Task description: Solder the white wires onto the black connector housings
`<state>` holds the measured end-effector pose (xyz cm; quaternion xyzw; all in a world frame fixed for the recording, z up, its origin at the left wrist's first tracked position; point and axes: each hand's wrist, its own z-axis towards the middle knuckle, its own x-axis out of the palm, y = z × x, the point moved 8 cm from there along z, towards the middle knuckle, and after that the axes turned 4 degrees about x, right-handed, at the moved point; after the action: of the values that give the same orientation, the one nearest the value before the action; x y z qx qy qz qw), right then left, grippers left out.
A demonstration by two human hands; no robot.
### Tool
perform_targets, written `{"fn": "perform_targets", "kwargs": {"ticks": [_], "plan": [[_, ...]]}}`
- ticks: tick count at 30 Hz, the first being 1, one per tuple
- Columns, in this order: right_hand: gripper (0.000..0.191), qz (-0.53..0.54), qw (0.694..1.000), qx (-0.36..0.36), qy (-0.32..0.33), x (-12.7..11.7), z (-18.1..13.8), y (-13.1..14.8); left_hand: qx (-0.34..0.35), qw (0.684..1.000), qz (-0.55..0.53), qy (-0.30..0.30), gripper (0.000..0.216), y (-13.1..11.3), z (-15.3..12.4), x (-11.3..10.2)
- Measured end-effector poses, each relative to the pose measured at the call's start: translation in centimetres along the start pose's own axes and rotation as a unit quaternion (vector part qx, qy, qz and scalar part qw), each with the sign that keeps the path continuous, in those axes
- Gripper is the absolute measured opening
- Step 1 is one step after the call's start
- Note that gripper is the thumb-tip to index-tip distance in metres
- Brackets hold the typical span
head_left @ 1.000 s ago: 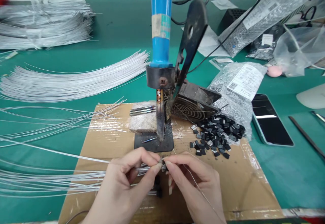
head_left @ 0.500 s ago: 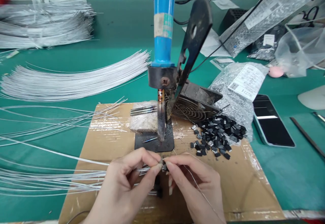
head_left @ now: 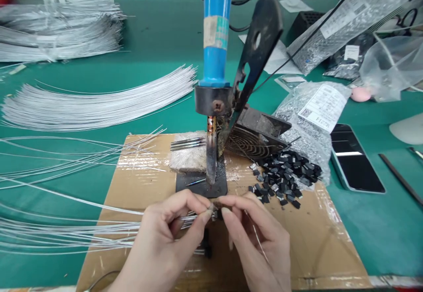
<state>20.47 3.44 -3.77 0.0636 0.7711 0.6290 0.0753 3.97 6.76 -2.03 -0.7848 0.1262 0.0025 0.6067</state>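
Observation:
My left hand point(head_left: 175, 234) is closed, thumb and index fingertip pinching the end of a thin white-grey wire point(head_left: 124, 209). My right hand point(head_left: 256, 234) faces it, its thumb and index finger closed about a small black connector point(head_left: 218, 213) at the wire's end. Fingertips hide much of this joint. A thin strand of solder wire point(head_left: 256, 234) runs across my right palm. Just beyond both hands, an upright soldering iron point(head_left: 216, 58) with a blue handle points its tip down at a small dark plate point(head_left: 216, 190). Below my left fingers lie more wires with black ends point(head_left: 207, 250).
Brown cardboard point(head_left: 317, 239) covers the work area. A heap of small black connectors point(head_left: 287, 177) lies at right, near a black fan point(head_left: 254, 137) and a phone point(head_left: 358, 157). Bundles of white wires point(head_left: 99, 104) lie left. A bubble-wrap bag point(head_left: 306, 111) rests behind the heap.
My right index finger and thumb have shifted slightly right and spread a little around the black connector. The solder strand shows less between the fingers. My left hand stays nearly in place.

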Motion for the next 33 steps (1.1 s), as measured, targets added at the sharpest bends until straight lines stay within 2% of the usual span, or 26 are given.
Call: {"fn": "perform_targets", "kwargs": {"ticks": [3, 5, 10, 13, 14, 16, 19, 22, 26, 33], "plan": [[0.032, -0.077, 0.996, -0.041, -0.033, -0.8, -0.4, 0.6, 0.012, 1.000, 0.024, 0.006, 0.014, 0.2, 0.2, -0.3], [0.037, -0.115, 0.991, -0.040, -0.049, -1.0, -0.6, 0.9, 0.014, 0.999, 0.029, 0.000, 0.015, 0.2, 0.2, -0.6], [0.033, -0.170, 0.982, -0.006, -0.078, -0.8, -1.0, 1.5, 0.019, 0.999, 0.042, 0.006, 0.016, 0.0, 0.6, -0.5], [0.015, -0.205, 0.975, -0.025, -0.084, -0.9, -1.0, 2.0, 0.026, 0.999, 0.043, -0.010, 0.017, -0.5, 1.0, -0.6], [0.019, -0.208, 0.974, -0.041, -0.076, -0.9, -0.9, 2.1, 0.027, 0.999, 0.040, -0.017, 0.016, -0.7, 1.1, -0.7], [0.028, -0.186, 0.978, -0.077, -0.047, -0.7, -0.6, 2.3, 0.027, 0.999, 0.032, -0.025, 0.016, -0.9, 1.2, -0.7], [0.027, -0.103, 0.990, -0.098, -0.010, -0.6, -0.1, 2.4, 0.025, 0.999, 0.021, -0.026, 0.014, -1.1, 1.2, -0.7], [0.024, -0.038, 0.997, -0.069, -0.002, -0.4, 0.0, 2.2, 0.027, 0.999, 0.011, -0.029, 0.012, -1.2, 1.3, -0.9], [0.023, -0.003, 1.000, -0.022, -0.004, 0.2, -0.1, 1.8, 0.022, 0.999, 0.005, -0.030, 0.013, -1.3, 1.5, -1.0], [0.023, -0.006, 0.999, -0.021, -0.025, 0.4, 0.1, 2.2, 0.041, 0.998, 0.016, -0.045, 0.014, -2.4, 1.8, -1.1]]}}
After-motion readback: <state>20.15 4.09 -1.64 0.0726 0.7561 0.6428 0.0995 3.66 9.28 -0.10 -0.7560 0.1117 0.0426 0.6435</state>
